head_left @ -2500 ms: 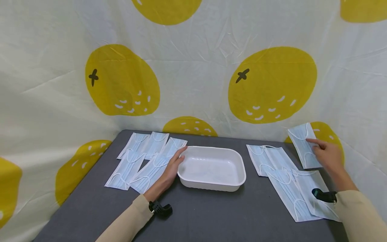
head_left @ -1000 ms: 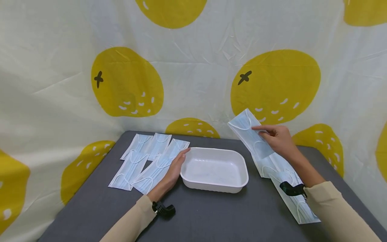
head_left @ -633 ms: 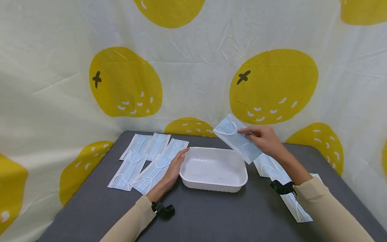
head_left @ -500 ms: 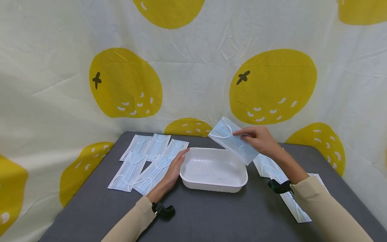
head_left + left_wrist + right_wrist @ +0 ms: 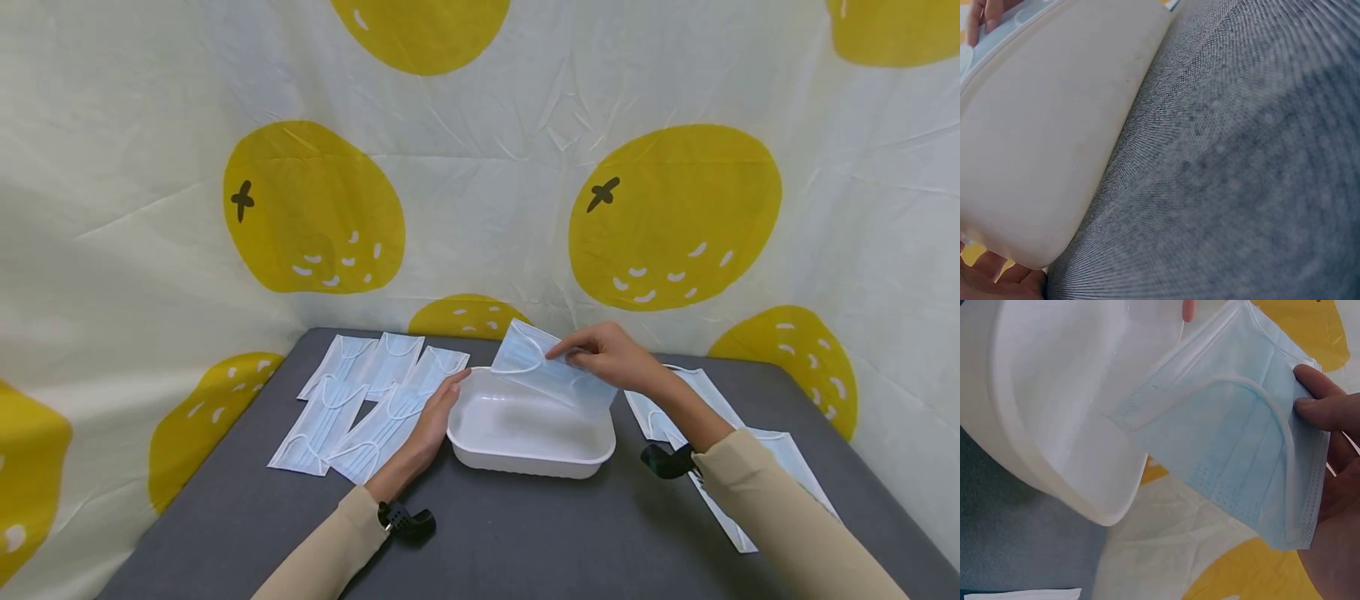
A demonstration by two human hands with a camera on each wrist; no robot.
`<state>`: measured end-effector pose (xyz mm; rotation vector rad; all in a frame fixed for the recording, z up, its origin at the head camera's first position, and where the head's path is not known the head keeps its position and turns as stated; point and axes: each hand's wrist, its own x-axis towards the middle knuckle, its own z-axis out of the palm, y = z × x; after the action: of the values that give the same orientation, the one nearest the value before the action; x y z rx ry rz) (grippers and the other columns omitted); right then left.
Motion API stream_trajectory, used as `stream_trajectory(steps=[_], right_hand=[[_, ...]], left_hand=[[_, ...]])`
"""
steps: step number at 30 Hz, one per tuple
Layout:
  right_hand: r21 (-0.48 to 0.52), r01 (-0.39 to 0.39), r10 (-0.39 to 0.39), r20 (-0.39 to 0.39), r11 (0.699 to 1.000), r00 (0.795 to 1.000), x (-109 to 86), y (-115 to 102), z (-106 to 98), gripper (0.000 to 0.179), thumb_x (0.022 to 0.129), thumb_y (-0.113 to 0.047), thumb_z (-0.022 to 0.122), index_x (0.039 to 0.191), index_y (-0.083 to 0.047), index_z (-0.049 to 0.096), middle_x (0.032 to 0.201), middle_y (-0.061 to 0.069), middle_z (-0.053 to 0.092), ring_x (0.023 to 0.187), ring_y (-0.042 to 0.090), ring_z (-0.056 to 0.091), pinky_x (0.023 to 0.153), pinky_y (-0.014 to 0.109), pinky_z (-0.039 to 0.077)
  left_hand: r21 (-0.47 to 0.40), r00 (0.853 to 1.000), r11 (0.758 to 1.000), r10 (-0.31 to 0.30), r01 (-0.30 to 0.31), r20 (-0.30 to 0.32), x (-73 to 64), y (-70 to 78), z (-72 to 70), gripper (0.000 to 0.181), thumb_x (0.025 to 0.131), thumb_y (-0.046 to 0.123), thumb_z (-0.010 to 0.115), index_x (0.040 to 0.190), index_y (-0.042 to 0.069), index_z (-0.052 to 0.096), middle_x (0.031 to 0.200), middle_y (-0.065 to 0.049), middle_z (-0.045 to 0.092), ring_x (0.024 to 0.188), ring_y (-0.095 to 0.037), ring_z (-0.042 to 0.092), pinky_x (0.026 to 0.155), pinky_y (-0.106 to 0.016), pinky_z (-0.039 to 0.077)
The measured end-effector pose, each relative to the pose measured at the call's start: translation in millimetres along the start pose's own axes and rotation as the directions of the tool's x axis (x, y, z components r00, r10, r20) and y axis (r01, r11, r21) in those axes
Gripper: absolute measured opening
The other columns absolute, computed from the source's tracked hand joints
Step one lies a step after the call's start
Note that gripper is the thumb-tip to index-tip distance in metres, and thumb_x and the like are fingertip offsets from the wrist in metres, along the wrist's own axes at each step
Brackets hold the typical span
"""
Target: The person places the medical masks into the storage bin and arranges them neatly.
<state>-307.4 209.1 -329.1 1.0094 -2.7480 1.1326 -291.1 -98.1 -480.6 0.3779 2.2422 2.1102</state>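
Observation:
A light blue face mask (image 5: 551, 367) with white ear loops is pinched by its edge between the thumb and fingers of my right hand (image 5: 611, 358). The mask tilts over the far right part of a white plastic tub (image 5: 532, 462), overlapping its rim in the head view. In the right wrist view, the mask (image 5: 1222, 431) hangs beside the tub's rim with one loop toward the camera. My left hand (image 5: 431, 421) rests against the tub's left end, its fingers extended along the outside wall. The inside of the tub shows bare white.
Several face masks (image 5: 318, 425) lie overlapping on the grey tabletop (image 5: 495, 542) left of the tub. More masks (image 5: 795, 467) lie to the right, partly hidden under my right forearm. A white curtain (image 5: 480, 208) printed with yellow fruit hangs behind the table.
My right hand has picked the mask from the far right of the table and carried it left, then lowered it over the tub. The left hand has stayed at the tub.

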Motion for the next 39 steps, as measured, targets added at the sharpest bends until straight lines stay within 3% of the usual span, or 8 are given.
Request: stream_trajectory(steps=[13, 22, 31, 39], right_hand=[[0.0, 0.025, -0.024, 0.166, 1.0, 0.986, 12.8, -2, 16, 0.03, 0.095, 0.002, 0.061, 0.106, -0.014, 0.083, 0.108, 0.005, 0.08, 0.082, 0.013, 0.058, 0.072, 0.023, 0.047], [0.022, 0.052, -0.056, 0.319, 0.998, 0.946, 22.4, 3, 25, 0.028, 0.096, 0.002, 0.061, 0.11, -0.011, 0.081, 0.114, 0.007, 0.078, 0.091, 0.015, 0.06, 0.078, 0.024, 0.048], [0.031, 0.057, -0.064, 0.393, 0.998, 0.917, 34.9, 5, 32, 0.029, 0.094, 0.003, 0.06, 0.11, -0.01, 0.081, 0.116, 0.009, 0.078, 0.084, 0.016, 0.056, 0.075, 0.025, 0.045], [0.016, 0.014, -0.02, 0.469, 1.0, 0.883, 45.1, 8, 43, 0.033, 0.092, 0.006, 0.059, 0.11, -0.011, 0.081, 0.117, 0.005, 0.078, 0.091, 0.014, 0.057, 0.081, 0.027, 0.047]], left_hand=[[0.034, 1.0, 0.999, -0.002, 0.002, -0.006, 1.2, -3.1, 0.3, 0.05, 0.114, 0.032, 0.03, 0.16, 0.015, 0.039, 0.169, -0.01, 0.032, 0.16, -0.033, 0.022, 0.13, -0.056, 0.014], [0.024, 1.0, 1.0, 0.005, -0.005, -0.019, -0.3, -1.9, 0.5, 0.049, 0.114, 0.03, 0.03, 0.16, 0.018, 0.039, 0.169, -0.005, 0.033, 0.161, -0.028, 0.021, 0.132, -0.052, 0.012], [0.021, 1.0, 0.999, 0.025, -0.025, -0.012, 0.3, -4.3, 0.0, 0.049, 0.114, 0.028, 0.031, 0.16, 0.013, 0.039, 0.168, -0.011, 0.034, 0.16, -0.032, 0.021, 0.131, -0.055, 0.011], [0.026, 1.0, 0.999, 0.029, -0.029, -0.011, -0.1, -3.0, 0.3, 0.049, 0.114, 0.028, 0.031, 0.16, 0.013, 0.039, 0.169, -0.011, 0.034, 0.16, -0.032, 0.021, 0.131, -0.055, 0.011]])
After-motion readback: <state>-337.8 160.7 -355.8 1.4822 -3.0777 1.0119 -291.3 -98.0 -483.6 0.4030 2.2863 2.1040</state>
